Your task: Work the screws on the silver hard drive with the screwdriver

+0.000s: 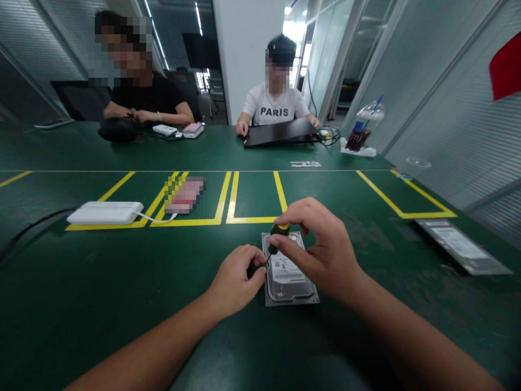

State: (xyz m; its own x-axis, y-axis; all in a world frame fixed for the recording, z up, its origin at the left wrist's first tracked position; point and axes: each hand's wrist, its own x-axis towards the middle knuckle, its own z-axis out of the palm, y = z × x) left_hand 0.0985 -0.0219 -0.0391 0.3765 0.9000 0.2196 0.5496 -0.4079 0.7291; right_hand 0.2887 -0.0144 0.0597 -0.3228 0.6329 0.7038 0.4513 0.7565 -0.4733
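Note:
A silver hard drive (291,290) with a white label lies flat on the green table, in the middle of the view. My right hand (321,250) grips the dark handle of a small screwdriver (280,233) with a yellow band. The tool is tilted, its thin shaft pointing down and left to the drive's left edge. There my left hand (238,279) has thumb and fingers pinched together close to the screwdriver's tip. Whatever is between those fingertips is hidden or too small to name.
A second hard drive (464,247) lies at the right. Left are a white power bank (106,213) with cables and a pink phone (186,195). Two people sit opposite, one holding a black panel (283,133). A drink cup (362,127) stands at the far right.

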